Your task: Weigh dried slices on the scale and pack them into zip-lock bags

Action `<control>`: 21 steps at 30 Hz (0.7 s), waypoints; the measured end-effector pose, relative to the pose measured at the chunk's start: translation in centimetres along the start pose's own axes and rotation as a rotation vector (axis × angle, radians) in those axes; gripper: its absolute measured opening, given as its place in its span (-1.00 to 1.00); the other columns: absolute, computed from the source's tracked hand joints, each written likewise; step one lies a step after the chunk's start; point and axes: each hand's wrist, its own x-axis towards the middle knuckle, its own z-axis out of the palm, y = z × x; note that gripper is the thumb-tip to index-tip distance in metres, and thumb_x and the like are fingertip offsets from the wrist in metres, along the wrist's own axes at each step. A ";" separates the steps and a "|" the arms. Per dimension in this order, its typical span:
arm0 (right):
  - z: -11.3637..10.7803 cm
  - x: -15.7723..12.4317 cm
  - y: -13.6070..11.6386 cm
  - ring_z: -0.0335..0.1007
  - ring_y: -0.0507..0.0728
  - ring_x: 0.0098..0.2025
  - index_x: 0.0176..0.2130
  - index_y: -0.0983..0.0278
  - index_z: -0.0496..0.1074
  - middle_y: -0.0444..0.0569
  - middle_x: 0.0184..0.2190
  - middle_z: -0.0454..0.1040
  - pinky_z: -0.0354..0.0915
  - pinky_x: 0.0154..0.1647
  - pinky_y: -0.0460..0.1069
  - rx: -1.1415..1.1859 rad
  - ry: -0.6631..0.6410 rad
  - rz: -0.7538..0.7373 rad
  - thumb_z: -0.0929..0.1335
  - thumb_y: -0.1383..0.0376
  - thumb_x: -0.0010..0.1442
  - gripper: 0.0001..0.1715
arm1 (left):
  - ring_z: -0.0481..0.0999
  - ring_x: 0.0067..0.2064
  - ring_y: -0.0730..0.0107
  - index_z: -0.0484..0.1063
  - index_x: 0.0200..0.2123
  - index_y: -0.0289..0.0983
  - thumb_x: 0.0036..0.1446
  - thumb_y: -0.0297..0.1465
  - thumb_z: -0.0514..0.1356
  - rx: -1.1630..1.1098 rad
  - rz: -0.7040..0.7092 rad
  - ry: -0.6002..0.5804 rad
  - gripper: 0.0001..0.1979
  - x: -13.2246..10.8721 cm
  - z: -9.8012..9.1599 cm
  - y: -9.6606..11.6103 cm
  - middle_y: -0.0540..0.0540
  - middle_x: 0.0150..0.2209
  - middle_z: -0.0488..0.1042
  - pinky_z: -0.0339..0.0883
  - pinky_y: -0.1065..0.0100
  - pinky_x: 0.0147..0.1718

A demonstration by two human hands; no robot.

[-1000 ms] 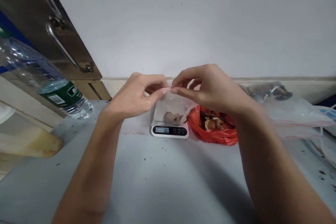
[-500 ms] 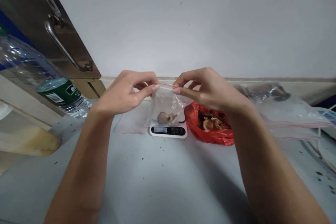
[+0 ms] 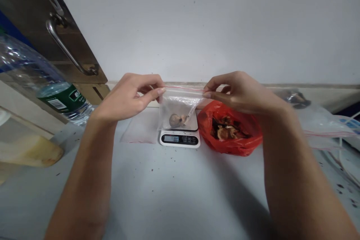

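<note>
A clear zip-lock bag (image 3: 180,101) with a red-lined top hangs upright between my hands. Dried mushrooms (image 3: 177,120) lie at its bottom. My left hand (image 3: 132,95) pinches the top left corner between thumb and fingers. At the right end of the zip strip, my right hand (image 3: 239,92) pinches the edge in the same way. Behind and under the bag is a white kitchen scale (image 3: 180,143), its display reading 0.0; whether the bag touches its plate I cannot tell. Right of the scale, a red plastic bag (image 3: 230,148) stands open with more dried mushrooms (image 3: 227,131) inside.
Another zip-lock bag (image 3: 140,129) lies flat left of the scale. Filled zip-lock bags (image 3: 320,120) and a white cable (image 3: 341,161) are at the right. A water bottle (image 3: 64,97) and a container with yellowish contents (image 3: 30,146) stand left. A wall (image 3: 197,26) rises behind.
My right hand has slid right along the bag's top, and the zip strip is now stretched wider between my hands. My left hand has shifted slightly left. The display still reads 0.0.
</note>
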 end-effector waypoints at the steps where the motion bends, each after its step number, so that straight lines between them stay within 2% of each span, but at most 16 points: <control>1: 0.0 0.0 0.0 0.42 0.08 -0.40 -0.43 0.20 0.49 -0.10 -0.47 0.54 0.31 -0.32 -0.01 -0.020 0.006 0.005 0.34 0.29 0.14 -0.86 | 0.53 -0.38 0.34 0.47 -0.41 -0.19 0.25 -0.24 0.11 0.005 0.001 -0.007 -0.76 0.0 0.0 0.0 -0.01 -0.44 0.56 0.29 0.35 -0.35; 6: -0.5 -0.3 -0.4 0.47 0.12 -0.37 -0.45 0.21 0.50 -0.07 -0.44 0.58 0.33 -0.29 0.01 -0.074 -0.002 0.096 0.39 0.26 0.14 -0.85 | 0.52 -0.36 0.34 0.49 -0.36 -0.18 0.30 -0.24 0.10 0.051 0.026 0.025 -0.75 0.2 0.5 0.4 -0.01 -0.41 0.56 0.27 0.34 -0.34; 8: -0.6 -0.4 -1.0 0.50 0.13 -0.33 -0.37 0.22 0.55 -0.06 -0.37 0.62 0.34 -0.28 0.00 -0.058 -0.091 0.117 0.44 0.27 0.10 -0.94 | 0.51 -0.32 0.33 0.52 -0.31 -0.17 0.32 -0.27 0.09 0.096 0.101 0.072 -0.76 0.5 1.2 1.0 -0.02 -0.35 0.56 0.29 0.34 -0.30; 10: -0.6 -0.4 -1.7 0.50 0.12 -0.33 -0.29 0.21 0.57 -0.10 -0.35 0.62 0.34 -0.30 -0.02 -0.043 -0.232 0.078 0.47 0.31 0.06 -0.87 | 0.50 -0.29 0.31 0.56 -0.28 -0.17 0.34 -0.28 0.09 0.138 0.211 0.133 -0.75 1.0 2.2 2.1 -0.06 -0.27 0.56 0.33 0.32 -0.27; 12: -0.7 -0.7 -2.0 0.45 0.09 -0.39 -0.32 0.21 0.56 -0.14 -0.42 0.58 0.31 -0.34 -0.04 -0.044 -0.338 0.023 0.44 0.34 0.09 -0.91 | 0.50 -0.27 0.31 0.58 -0.28 -0.16 0.37 -0.28 0.11 0.161 0.303 0.215 -0.74 1.4 3.4 3.4 -0.07 -0.22 0.54 0.36 0.30 -0.25; 13: -0.8 -0.9 -1.9 0.42 0.08 -0.43 -0.36 0.23 0.54 -0.16 -0.48 0.53 0.29 -0.37 -0.04 -0.050 -0.359 0.008 0.42 0.35 0.11 -0.96 | 0.50 -0.25 0.31 0.58 -0.28 -0.16 0.38 -0.28 0.12 0.166 0.336 0.270 -0.75 1.6 4.0 4.2 -0.07 -0.21 0.53 0.38 0.29 -0.24; 14: -1.1 -1.3 -1.6 0.38 0.07 -0.46 -0.40 0.24 0.51 -0.16 -0.52 0.50 0.27 -0.40 -0.04 -0.049 -0.356 0.003 0.40 0.35 0.15 -0.92 | 0.51 -0.23 0.30 0.58 -0.28 -0.14 0.39 -0.29 0.13 0.169 0.356 0.332 -0.76 1.9 4.6 5.0 -0.06 -0.20 0.52 0.39 0.28 -0.21; 16: -2.1 -2.4 -0.7 0.39 0.07 -0.45 -0.39 0.27 0.51 -0.13 -0.50 0.50 0.28 -0.40 -0.04 -0.009 -0.309 0.001 0.36 0.32 0.21 -0.85 | 0.53 -0.14 0.27 0.58 -0.24 -0.11 0.39 -0.33 0.15 0.169 0.365 0.462 -0.81 2.2 5.8 6.5 -0.06 -0.15 0.53 0.42 0.24 -0.14; 18: -3.7 -4.1 0.6 0.50 0.12 -0.34 -0.25 0.29 0.57 -0.05 -0.36 0.61 0.38 -0.30 -0.01 0.066 -0.180 -0.004 0.34 0.26 0.27 -0.79 | 0.54 -0.09 0.24 0.57 -0.20 -0.10 0.38 -0.39 0.16 0.159 0.365 0.544 -0.82 2.5 6.8 7.6 -0.06 -0.13 0.54 0.44 0.20 -0.09; 19: -4.6 -5.0 1.3 0.56 0.16 -0.24 -0.14 0.29 0.59 -0.01 -0.25 0.65 0.43 -0.19 0.02 0.088 -0.069 0.011 0.32 0.24 0.30 -0.73 | 0.54 -0.08 0.24 0.57 -0.19 -0.12 0.38 -0.43 0.15 0.145 0.374 0.545 -0.82 2.6 7.2 7.9 -0.07 -0.14 0.55 0.44 0.20 -0.07; 21: -6.3 -7.0 2.9 0.60 0.23 -0.06 0.03 0.27 0.58 0.06 -0.07 0.67 0.45 0.02 0.11 0.032 0.251 0.083 0.30 0.23 0.33 -0.62 | 0.56 -0.12 0.29 0.56 -0.21 -0.17 0.37 -0.47 0.15 0.102 0.412 0.461 -0.81 2.8 8.2 8.3 -0.07 -0.16 0.57 0.46 0.24 -0.09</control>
